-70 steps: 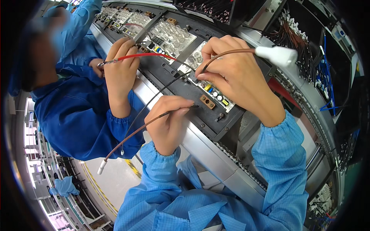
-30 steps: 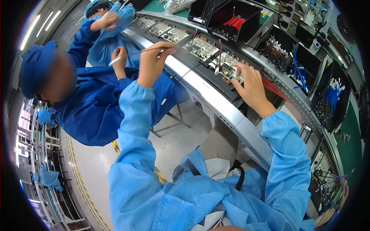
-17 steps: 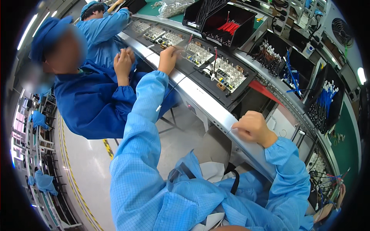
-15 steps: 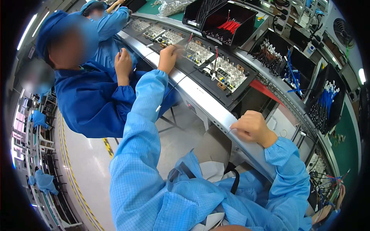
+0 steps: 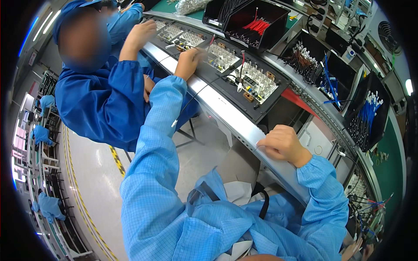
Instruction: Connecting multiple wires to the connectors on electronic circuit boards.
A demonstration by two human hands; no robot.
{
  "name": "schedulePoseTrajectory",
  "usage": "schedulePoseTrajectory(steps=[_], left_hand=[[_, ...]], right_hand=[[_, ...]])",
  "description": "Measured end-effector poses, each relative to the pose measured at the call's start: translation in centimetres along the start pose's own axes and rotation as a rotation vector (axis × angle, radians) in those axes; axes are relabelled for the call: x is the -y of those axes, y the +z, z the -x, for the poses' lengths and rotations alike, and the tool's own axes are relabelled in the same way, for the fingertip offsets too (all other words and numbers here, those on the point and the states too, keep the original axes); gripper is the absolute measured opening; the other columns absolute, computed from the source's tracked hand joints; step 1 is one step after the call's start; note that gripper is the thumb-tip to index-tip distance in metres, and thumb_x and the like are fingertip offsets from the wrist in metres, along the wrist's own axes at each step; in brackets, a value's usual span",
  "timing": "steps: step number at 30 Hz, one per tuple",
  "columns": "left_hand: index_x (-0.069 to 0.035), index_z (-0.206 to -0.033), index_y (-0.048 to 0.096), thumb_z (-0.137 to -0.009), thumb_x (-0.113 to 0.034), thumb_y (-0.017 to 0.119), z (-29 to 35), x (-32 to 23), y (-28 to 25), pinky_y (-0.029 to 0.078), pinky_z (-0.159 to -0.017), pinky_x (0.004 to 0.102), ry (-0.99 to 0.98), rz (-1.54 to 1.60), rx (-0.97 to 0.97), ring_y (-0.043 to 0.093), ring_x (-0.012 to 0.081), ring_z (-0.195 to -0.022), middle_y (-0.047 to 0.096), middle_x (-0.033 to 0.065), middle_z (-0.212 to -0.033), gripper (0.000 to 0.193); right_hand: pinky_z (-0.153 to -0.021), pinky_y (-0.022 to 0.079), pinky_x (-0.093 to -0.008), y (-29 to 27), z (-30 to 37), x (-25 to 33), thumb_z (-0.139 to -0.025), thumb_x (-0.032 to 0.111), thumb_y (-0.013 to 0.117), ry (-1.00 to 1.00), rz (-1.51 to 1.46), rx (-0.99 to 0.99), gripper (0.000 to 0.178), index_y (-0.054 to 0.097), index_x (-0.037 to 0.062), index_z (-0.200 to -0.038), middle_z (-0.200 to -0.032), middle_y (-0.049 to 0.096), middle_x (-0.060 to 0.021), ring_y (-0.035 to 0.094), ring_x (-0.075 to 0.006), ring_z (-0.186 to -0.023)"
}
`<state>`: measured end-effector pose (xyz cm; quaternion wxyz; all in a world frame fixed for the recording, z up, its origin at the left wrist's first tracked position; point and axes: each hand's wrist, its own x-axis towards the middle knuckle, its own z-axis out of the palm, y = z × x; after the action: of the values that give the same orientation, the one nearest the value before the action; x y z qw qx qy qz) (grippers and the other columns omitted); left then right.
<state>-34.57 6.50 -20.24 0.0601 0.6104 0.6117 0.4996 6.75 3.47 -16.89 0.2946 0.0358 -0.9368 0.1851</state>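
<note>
My left hand [image 5: 188, 63] is over the black fixture [image 5: 278, 82], beside a circuit board [image 5: 221, 58] crowded with clear upright parts. Its fingertips are smeared by motion, so what they touch or hold is hidden. To its right sits another board [image 5: 257, 82] with a small dark display. A thin black cable [image 5: 203, 90] runs from that board over the metal rail, and its white plug [image 5: 174, 123] hangs near my left sleeve. My right hand [image 5: 285, 144] rests at the rail's near edge with fingers curled together; anything inside them is hidden.
Black bins behind the fixture hold red wires [image 5: 257, 27], brown wires with white ends [image 5: 305, 58] and blue wires [image 5: 369, 111]. A co-worker in dark blue [image 5: 96, 100] sits close on the left, one hand [image 5: 141, 35] over the far boards. The silver rail [image 5: 226, 106] edges the bench.
The co-worker's hand has risen and reached toward the far boards. My left hand stays about the same place, slightly shifted. The hanging plug has swung a little left. My right hand barely moved.
</note>
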Motion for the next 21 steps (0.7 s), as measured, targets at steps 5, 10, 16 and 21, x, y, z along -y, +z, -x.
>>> schedulePoseTrajectory(steps=[5,10,16,21], left_hand=[[0.000,-0.097,0.066,-0.085,-0.001,0.060,-0.7,-0.5,1.0,0.051,-0.067,0.0304,-0.058,-0.106,0.009,0.068,0.0225,-0.075,0.068,0.0153,-0.083,0.014],[-0.001,-0.090,0.069,-0.083,-0.009,0.065,-1.5,-1.7,0.8,0.051,-0.071,0.0338,0.138,-0.280,-0.002,0.066,0.0307,-0.080,0.068,0.0153,-0.087,0.012],[0.001,-0.093,0.068,-0.082,0.000,0.062,-1.0,-2.1,1.1,0.052,-0.072,0.0295,0.079,-0.279,-0.036,0.069,0.0244,-0.082,0.070,0.0137,-0.088,0.013],[0.000,-0.093,0.068,-0.083,-0.004,0.062,-0.6,-1.7,1.5,0.051,-0.078,0.0313,0.175,-0.387,-0.084,0.067,0.0262,-0.086,0.069,0.0119,-0.092,0.012]], right_hand=[[-0.054,0.042,-0.0316,0.1,0.3,-1.2,-0.069,0.008,0.065,0.001,0.004,0.004,0.013,0.068,0.0130,-0.081,-0.065,0.059,-0.0020,0.054,-0.0200,-0.056],[-0.055,0.043,-0.0328,1.0,0.7,-2.0,-0.074,0.015,0.067,-0.007,-0.021,-0.020,0.009,0.068,0.0161,-0.083,-0.071,0.062,-0.0002,0.054,-0.0204,-0.058],[-0.054,0.042,-0.0336,0.9,1.3,-2.5,-0.075,0.017,0.067,0.015,-0.019,-0.018,0.009,0.068,0.0159,-0.084,-0.071,0.062,-0.0002,0.053,-0.0208,-0.058],[-0.054,0.042,-0.0336,1.3,1.7,-2.6,-0.075,0.017,0.066,0.037,-0.007,-0.020,0.007,0.069,0.0147,-0.081,-0.070,0.062,-0.0010,0.053,-0.0214,-0.056]])
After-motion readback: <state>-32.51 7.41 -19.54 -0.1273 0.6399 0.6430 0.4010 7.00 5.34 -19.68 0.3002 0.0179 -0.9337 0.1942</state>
